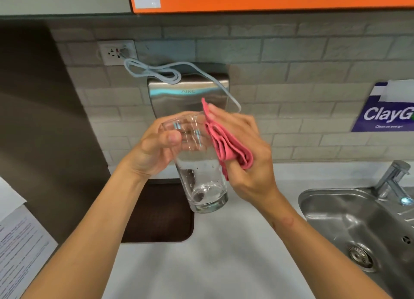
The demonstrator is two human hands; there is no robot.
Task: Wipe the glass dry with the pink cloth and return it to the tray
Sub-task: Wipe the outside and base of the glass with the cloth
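A tall clear glass (202,182) with water drops on it hangs in the air above the counter, upright and slightly tilted. My left hand (156,148) grips it near the rim, thumb across the front. My right hand (248,155) holds a folded pink cloth (226,142) pressed against the glass's right side near the top. Below and to the left, a dark brown tray (161,218) lies on the white counter, partly hidden by my left forearm.
A steel sink (358,229) with a tap (392,182) sits at the right. A metal hand dryer (188,95) with a looped white cable hangs on the tiled wall behind the glass. Printed papers (20,242) lie at the left edge.
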